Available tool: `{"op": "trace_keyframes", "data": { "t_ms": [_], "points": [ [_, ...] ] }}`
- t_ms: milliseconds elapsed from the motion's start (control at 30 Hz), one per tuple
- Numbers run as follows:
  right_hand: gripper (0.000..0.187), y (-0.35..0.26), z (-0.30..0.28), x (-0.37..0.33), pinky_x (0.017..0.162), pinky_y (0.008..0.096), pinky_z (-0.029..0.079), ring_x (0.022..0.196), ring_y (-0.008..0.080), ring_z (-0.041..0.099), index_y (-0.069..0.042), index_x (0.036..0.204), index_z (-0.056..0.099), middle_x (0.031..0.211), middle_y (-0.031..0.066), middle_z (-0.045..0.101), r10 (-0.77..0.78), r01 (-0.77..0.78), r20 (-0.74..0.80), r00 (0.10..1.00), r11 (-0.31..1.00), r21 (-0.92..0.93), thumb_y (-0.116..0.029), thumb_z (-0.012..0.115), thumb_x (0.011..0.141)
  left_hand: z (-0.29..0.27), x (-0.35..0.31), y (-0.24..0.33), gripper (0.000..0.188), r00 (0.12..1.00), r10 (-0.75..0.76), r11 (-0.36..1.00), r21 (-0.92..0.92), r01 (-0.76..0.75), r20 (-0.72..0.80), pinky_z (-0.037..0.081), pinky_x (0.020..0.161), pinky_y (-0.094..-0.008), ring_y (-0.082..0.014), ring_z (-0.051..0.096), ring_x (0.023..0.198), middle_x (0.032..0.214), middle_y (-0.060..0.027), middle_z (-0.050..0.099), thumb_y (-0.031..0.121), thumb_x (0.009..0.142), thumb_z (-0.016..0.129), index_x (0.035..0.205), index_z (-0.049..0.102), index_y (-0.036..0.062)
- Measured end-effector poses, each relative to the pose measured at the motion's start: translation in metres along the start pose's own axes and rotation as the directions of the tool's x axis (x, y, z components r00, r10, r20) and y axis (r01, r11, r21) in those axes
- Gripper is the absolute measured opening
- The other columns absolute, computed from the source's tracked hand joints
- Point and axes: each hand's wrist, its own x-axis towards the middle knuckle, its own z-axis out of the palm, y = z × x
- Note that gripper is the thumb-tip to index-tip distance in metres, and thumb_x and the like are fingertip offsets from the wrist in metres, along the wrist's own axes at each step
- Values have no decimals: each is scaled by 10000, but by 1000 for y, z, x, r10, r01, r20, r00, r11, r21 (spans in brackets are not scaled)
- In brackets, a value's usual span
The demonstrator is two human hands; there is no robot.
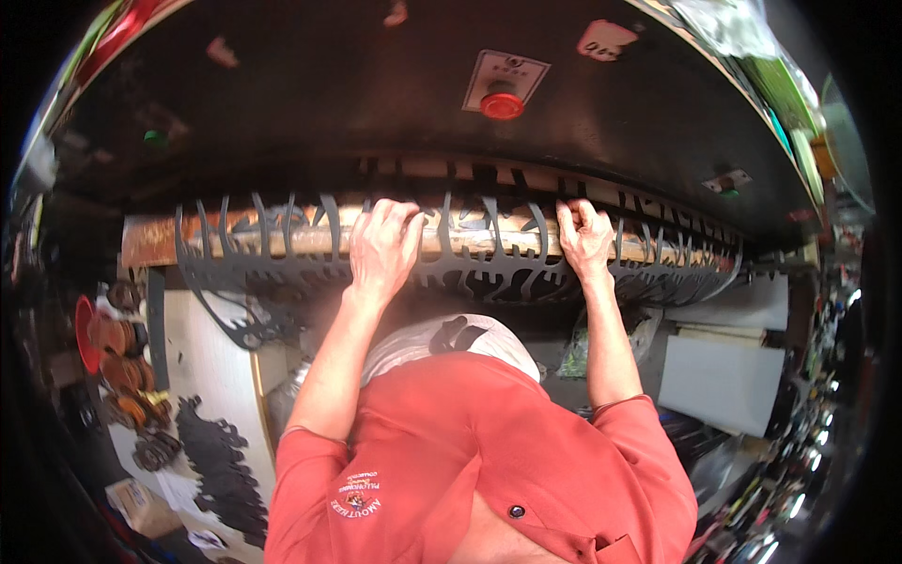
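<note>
A dark grey sheet full of cut-out gaps point(474, 267) drapes over the edge of a worn wooden work surface point(150, 241), its lower part hanging toward me. My left hand point(383, 240) is closed with curled fingers on the sheet's upper strips, left of the middle. On the right, my right hand point(586, 235) pinches the same sheet, thumb and fingers bent together. Both fingertips are partly hidden at the dark gap under the machine's front. Loose dark cut pieces lie on the wood between my hands.
Above the work surface stands a black machine front with a red push button point(502, 104). At left, jagged black cut pieces point(221, 465) lie on a pale board near brown rolls point(122, 350). White panels point(722, 381) stand at right, beside a plastic bag point(573, 352).
</note>
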Motion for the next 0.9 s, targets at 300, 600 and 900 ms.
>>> {"op": "trace_keyframes", "data": {
  "t_ms": [300, 600, 900],
  "points": [
    [159, 6, 0, -6, 533, 350, 469, 504, 219, 612, -40, 856, 689, 602, 126, 619, 74, -75, 14, 997, 987, 141, -111, 786, 960, 8, -5, 1, 151, 1000, -18, 1000, 14, 19, -2, 483, 805, -414, -255, 711, 856, 889, -64, 725, 90, 935, 758, 1065, 686, 68],
    [204, -4, -9, 17, 587, 213, 385, 637, 18, 457, -29, 948, 744, 683, -78, 579, 508, -516, 115, 853, 793, 324, -215, 758, 1032, -2, 4, 8, 135, 985, -130, 989, -56, 137, 113, 449, 790, -410, -263, 694, 849, 881, -79, 717, 80, 928, 747, 1043, 681, 55],
    [408, -107, 80, 134, 923, 377, 578, 1063, 269, 692, -17, 1240, 690, 1217, 162, 678, -173, 65, 253, 952, 920, 387, -162, 846, 892, -36, 55, -7, 137, 848, -173, 923, -219, 317, 501, 611, 765, -409, -342, 766, 826, 893, -174, 764, 65, 994, 677, 1116, 725, 29]
  ]
}}
